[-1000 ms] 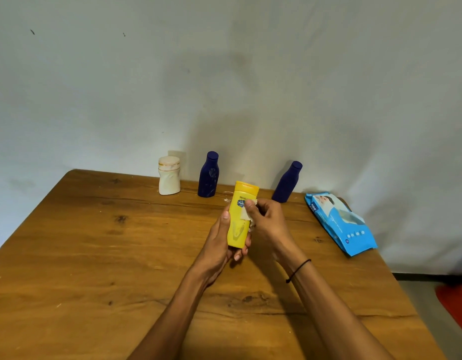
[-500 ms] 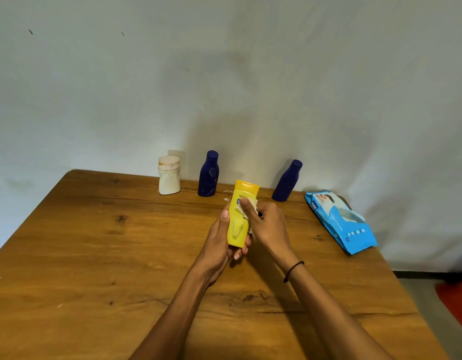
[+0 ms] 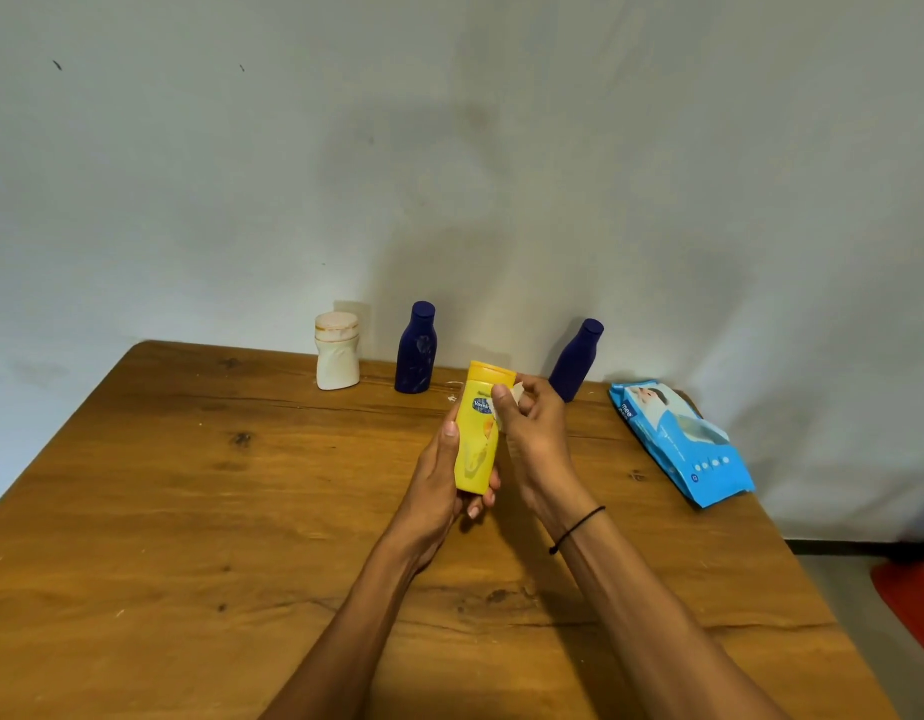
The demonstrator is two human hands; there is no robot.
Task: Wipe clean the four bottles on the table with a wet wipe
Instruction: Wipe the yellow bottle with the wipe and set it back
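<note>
Yellow bottle [image 3: 479, 428] held upright over the wooden worktop [image 3: 189, 511], both my hands on it.

My left hand [image 3: 439, 491] wraps the lower body, thumb up the near side and fingers [image 3: 481, 504] curled around behind. My right hand [image 3: 532, 433] pinches a small white wet wipe [image 3: 511, 394] in closed fingers and presses it to the bottle's upper right side, just under the cap. Along the back edge stand a white bottle [image 3: 337, 358] and two dark blue bottles [image 3: 417, 356] [image 3: 575, 366]. At the right lies the blue wipe pack [image 3: 678, 444], well apart from my hands.
</note>
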